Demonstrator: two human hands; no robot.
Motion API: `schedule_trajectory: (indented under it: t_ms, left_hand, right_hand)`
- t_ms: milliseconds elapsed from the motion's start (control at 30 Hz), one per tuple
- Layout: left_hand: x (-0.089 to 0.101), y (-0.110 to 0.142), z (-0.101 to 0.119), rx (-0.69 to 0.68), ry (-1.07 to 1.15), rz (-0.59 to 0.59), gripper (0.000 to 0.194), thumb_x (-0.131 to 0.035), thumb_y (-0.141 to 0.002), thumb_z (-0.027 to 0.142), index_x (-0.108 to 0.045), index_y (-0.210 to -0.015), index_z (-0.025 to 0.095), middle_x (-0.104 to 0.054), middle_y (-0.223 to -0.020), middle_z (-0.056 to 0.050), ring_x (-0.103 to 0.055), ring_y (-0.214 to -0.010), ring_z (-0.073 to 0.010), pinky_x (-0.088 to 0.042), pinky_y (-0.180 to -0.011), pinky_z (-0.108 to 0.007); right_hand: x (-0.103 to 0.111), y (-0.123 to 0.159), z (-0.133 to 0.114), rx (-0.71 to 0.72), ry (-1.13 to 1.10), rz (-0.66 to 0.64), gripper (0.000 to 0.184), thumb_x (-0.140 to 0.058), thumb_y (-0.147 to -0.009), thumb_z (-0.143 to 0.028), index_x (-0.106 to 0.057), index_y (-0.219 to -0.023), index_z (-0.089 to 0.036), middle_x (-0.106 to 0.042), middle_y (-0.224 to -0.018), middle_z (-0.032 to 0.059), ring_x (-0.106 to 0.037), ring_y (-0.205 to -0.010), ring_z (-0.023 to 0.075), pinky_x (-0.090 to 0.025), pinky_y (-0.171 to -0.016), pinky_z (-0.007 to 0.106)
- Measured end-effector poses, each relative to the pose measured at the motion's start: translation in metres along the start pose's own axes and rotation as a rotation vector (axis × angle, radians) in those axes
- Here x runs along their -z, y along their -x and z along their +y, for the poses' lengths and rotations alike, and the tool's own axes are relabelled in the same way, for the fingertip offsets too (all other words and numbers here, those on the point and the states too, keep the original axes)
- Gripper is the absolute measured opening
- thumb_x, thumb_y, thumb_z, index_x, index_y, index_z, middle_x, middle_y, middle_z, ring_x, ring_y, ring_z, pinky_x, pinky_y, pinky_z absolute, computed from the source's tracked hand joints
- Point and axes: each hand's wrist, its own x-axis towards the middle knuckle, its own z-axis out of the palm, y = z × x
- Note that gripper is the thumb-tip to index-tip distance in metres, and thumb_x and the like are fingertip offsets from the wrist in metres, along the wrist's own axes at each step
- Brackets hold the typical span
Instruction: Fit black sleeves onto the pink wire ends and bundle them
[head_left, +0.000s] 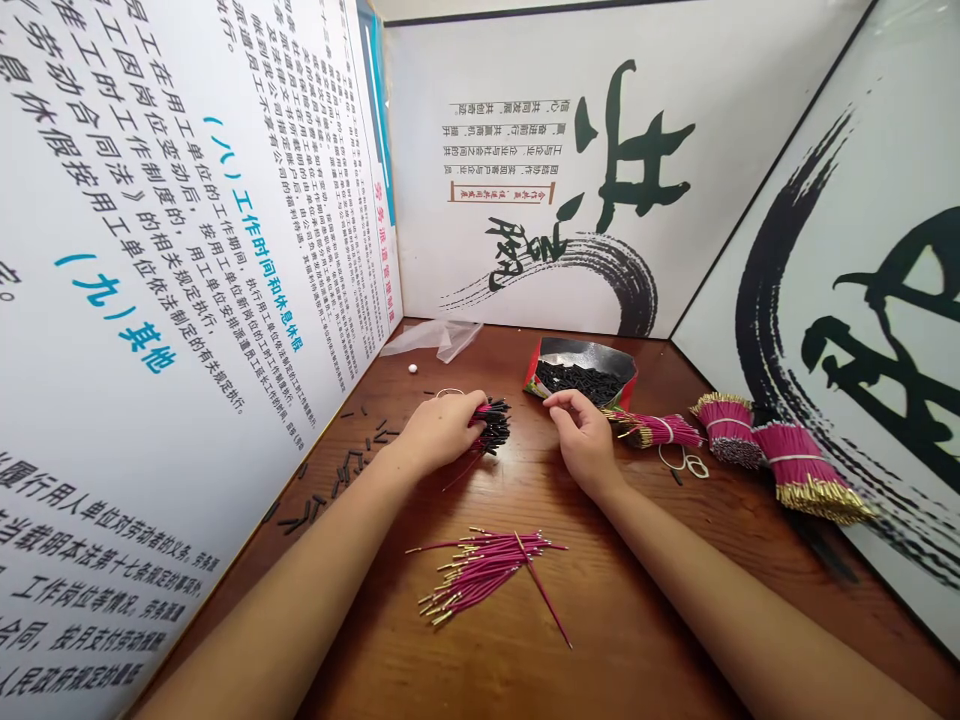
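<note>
My left hand is closed round a bunch of magenta wires with black sleeves on their ends, held just above the wooden table. My right hand hovers to the right of it, fingers curled in a pinch; whatever they hold is too small to name. Just beyond the right hand lies an open red and black pouch of small black sleeves. A loose pile of magenta wires with gold tips lies between my forearms.
Bound bundles of magenta gold-tipped wires lie at the right, with rubber bands near them. Several black sleeves are scattered at the left. A clear plastic bag lies at the back. Printed boards wall the table on three sides.
</note>
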Motion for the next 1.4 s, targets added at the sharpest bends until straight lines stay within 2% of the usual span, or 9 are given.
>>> schedule_trajectory:
  t_ms: [133,300,400,600,767,867,1000,1200,1400]
  left_hand:
    - [0.004,0.004,0.002,0.028,-0.002,-0.044,0.028,-0.051,-0.087,0.037,-0.057,-0.11,0.022,-0.07,-0.107,-0.011,-0.066,-0.095,-0.0306,-0.049,-0.077,-0.039]
    - [0.015,0.012,0.012,0.029,-0.046,-0.24,0.02,-0.055,-0.081,0.038,-0.064,-0.09,0.022,-0.072,-0.099,-0.011,-0.068,-0.087,-0.0303,-0.05,-0.074,-0.038]
    - [0.014,0.015,0.016,0.036,-0.115,-0.284,0.022,-0.057,-0.081,0.04,-0.066,-0.087,0.021,-0.073,-0.098,-0.014,-0.068,-0.087,-0.0332,-0.051,-0.074,-0.041]
    - [0.006,0.015,0.011,0.043,-0.184,-0.207,0.025,-0.047,-0.084,0.019,-0.066,-0.1,0.021,-0.072,-0.109,-0.016,-0.069,-0.094,-0.0332,-0.052,-0.077,-0.042]
    - [0.01,0.013,0.006,0.059,-0.192,-0.195,0.024,-0.053,-0.082,0.025,-0.062,-0.105,0.022,-0.071,-0.108,-0.015,-0.069,-0.094,-0.0328,-0.051,-0.079,-0.041]
    - [0.012,0.011,0.007,0.062,-0.155,-0.111,0.024,-0.051,-0.083,0.029,-0.056,-0.105,0.02,-0.07,-0.107,-0.015,-0.068,-0.094,-0.0329,-0.05,-0.078,-0.042]
    - [0.01,0.008,0.005,0.097,-0.041,-0.005,0.019,-0.043,-0.085,0.025,-0.05,-0.103,0.02,-0.07,-0.102,-0.013,-0.067,-0.093,-0.029,-0.047,-0.077,-0.038]
    - [0.006,0.008,-0.004,0.053,0.071,-0.05,0.036,-0.054,-0.08,0.035,-0.049,-0.111,0.019,-0.069,-0.105,-0.012,-0.066,-0.093,-0.0297,-0.046,-0.076,-0.037]
    - [0.003,0.008,-0.008,-0.012,0.048,0.0,0.047,-0.06,-0.077,0.048,-0.051,-0.112,0.018,-0.066,-0.115,-0.015,-0.063,-0.102,-0.0316,-0.045,-0.085,-0.039]
  right_hand:
    - [0.0,-0.001,0.0,-0.001,0.0,0.002,0.015,-0.055,-0.078,-0.034,-0.061,-0.079,-0.021,-0.058,-0.07,0.0003,-0.051,-0.068,0.0177,-0.04,-0.065,0.03]
    - [-0.001,-0.001,0.001,-0.01,-0.009,-0.006,0.013,-0.055,-0.078,-0.033,-0.061,-0.078,-0.021,-0.059,-0.07,0.0001,-0.051,-0.069,0.0174,-0.04,-0.064,0.029]
    - [-0.001,-0.001,0.0,-0.008,-0.003,-0.004,0.013,-0.055,-0.077,-0.033,-0.06,-0.078,-0.021,-0.059,-0.07,0.0003,-0.052,-0.068,0.0175,-0.04,-0.064,0.03]
    - [-0.001,-0.001,0.001,-0.004,0.003,-0.007,0.013,-0.054,-0.078,-0.034,-0.06,-0.078,-0.022,-0.058,-0.069,0.0001,-0.051,-0.068,0.0171,-0.04,-0.064,0.029]
    - [-0.001,-0.001,0.0,0.0,0.024,0.002,0.013,-0.054,-0.077,-0.033,-0.06,-0.077,-0.022,-0.059,-0.069,-0.0001,-0.052,-0.068,0.0173,-0.04,-0.065,0.029]
    - [-0.001,-0.001,-0.001,0.0,0.025,-0.002,0.013,-0.054,-0.076,-0.032,-0.061,-0.077,-0.021,-0.059,-0.07,0.0001,-0.052,-0.069,0.0175,-0.041,-0.065,0.029]
    - [0.0,-0.001,-0.001,-0.002,0.03,0.001,0.012,-0.054,-0.077,-0.031,-0.061,-0.077,-0.022,-0.06,-0.07,-0.0003,-0.052,-0.068,0.0172,-0.041,-0.065,0.03]
    - [-0.001,-0.002,0.0,-0.002,0.025,-0.002,0.012,-0.053,-0.077,-0.031,-0.061,-0.077,-0.022,-0.06,-0.07,0.0,-0.052,-0.069,0.0174,-0.041,-0.065,0.029]
    - [-0.001,-0.002,-0.001,0.001,0.03,-0.007,0.012,-0.053,-0.076,-0.031,-0.061,-0.078,-0.021,-0.059,-0.069,-0.0007,-0.051,-0.065,0.0167,-0.041,-0.064,0.03]
